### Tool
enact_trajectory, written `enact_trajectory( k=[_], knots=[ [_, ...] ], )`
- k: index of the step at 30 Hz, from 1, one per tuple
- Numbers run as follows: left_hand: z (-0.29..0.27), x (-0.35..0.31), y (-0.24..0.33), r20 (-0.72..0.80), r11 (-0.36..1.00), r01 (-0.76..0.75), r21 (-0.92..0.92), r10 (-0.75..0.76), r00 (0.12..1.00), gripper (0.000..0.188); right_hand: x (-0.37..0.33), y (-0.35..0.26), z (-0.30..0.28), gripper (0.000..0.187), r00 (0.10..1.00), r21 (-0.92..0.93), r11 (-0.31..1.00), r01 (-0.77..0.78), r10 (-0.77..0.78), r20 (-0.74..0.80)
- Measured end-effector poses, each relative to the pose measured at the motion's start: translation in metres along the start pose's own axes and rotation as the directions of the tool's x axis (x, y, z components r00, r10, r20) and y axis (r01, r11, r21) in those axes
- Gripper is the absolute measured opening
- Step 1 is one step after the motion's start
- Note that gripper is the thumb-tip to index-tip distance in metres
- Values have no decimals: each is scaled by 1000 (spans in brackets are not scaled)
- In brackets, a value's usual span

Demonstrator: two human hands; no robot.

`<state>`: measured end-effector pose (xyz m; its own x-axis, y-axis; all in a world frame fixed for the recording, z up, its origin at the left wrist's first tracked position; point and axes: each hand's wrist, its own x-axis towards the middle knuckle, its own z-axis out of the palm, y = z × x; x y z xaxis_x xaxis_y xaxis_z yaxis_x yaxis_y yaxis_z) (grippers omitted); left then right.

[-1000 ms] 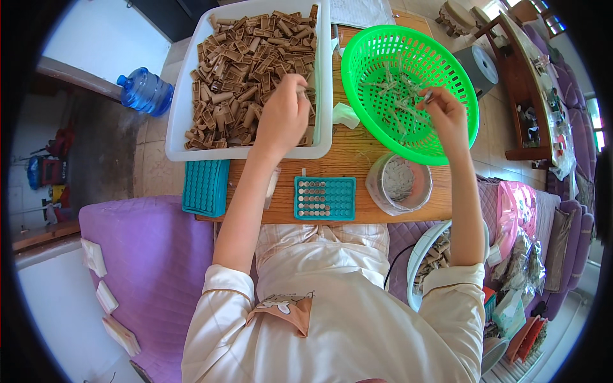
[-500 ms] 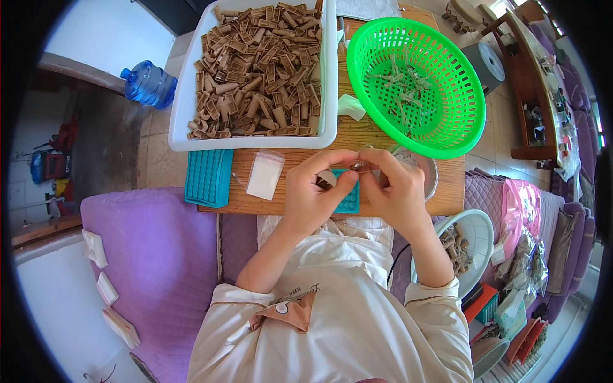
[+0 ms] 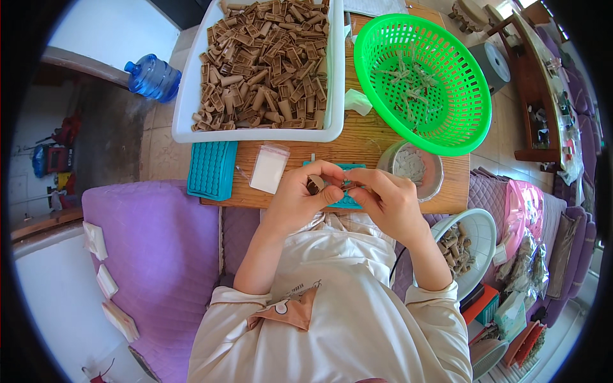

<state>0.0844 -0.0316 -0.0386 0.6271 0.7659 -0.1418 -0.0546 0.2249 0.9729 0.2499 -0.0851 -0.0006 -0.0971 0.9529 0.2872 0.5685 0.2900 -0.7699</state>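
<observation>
Over the table's near edge, my left hand [image 3: 299, 199] is closed round a small brown piece with a tan round end [image 3: 315, 185]. My right hand [image 3: 391, 199] is closed in a pinch, its fingertips meeting the left ones at a tiny dark, shiny thing [image 3: 347, 185] that is too small to name. Under the fingers lies a teal tray with round cups [image 3: 348, 203], mostly hidden by both hands. A clear bag with a white card-like content [image 3: 269, 169] lies left of my left hand. Beside my right hand stands a round tub [image 3: 436, 179] of small white pieces.
A white bin [image 3: 258, 135] heaped with brown plastic parts [image 3: 268, 70] fills the back left. At the back right is a green basket [image 3: 474, 96] holding several clear strips. Stacked teal trays [image 3: 212, 170] sit front left; a pale basin [image 3: 482, 239] of brown parts is low right.
The view has shifted slightly. Both hands have moved a little left and lower, uncovering more of the tub of white pieces. My fingertips still meet.
</observation>
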Motion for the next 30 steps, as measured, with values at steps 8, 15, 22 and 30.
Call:
enact_trajectory(
  k=[8, 15, 22, 30],
  knots=[
    [-3, -5, 0, 105, 983, 109, -148, -94, 990, 37, -8, 1, 1, 20, 997, 58, 996, -74, 72, 36],
    [-4, -6, 8, 117, 995, 65, -73, -56, 992, 33, -12, 5, 6, 21, 999, 71, 997, 37, -34, -39],
    [-7, -12, 3, 103, 988, 92, -125, -80, 991, 30, -16, 4, 14, 22, 993, 106, 992, 63, -52, -103],
    [-8, -17, 14, 96, 992, 103, -73, -95, 991, 26, -19, 3, 18, 22, 998, 138, 990, 33, -24, -66]
  ],
)
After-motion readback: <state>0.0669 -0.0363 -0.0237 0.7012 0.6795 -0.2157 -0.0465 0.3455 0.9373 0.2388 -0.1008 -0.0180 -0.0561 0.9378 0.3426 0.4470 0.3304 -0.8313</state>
